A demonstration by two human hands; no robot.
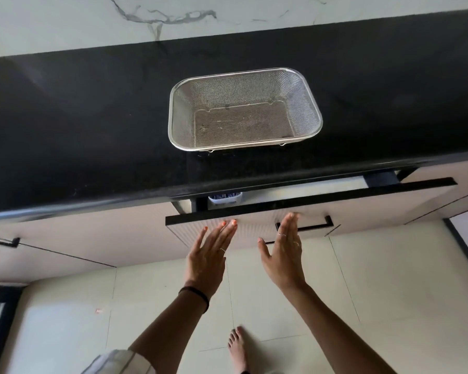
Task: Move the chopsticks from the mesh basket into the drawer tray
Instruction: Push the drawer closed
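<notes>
The steel mesh basket (305, 103) stands on the black countertop (92, 125), and I see nothing inside it. Below the counter edge the drawer (308, 203) is open by only a narrow gap. Through that gap shows a small white tray corner (225, 198) with dark contents; the chopsticks cannot be made out. My left hand (210, 255) is flat, fingers extended, fingertips against the drawer's ribbed front. My right hand (284, 252) is also flat, fingertips at the drawer front beside the black handle (316, 226). Both hands hold nothing.
A marble backsplash (65, 22) rises behind the counter. Closed cabinet fronts (65, 238) run left and right of the drawer, with another black handle (0, 242) at the far left. My bare foot (238, 346) stands on the pale tiled floor (389, 292).
</notes>
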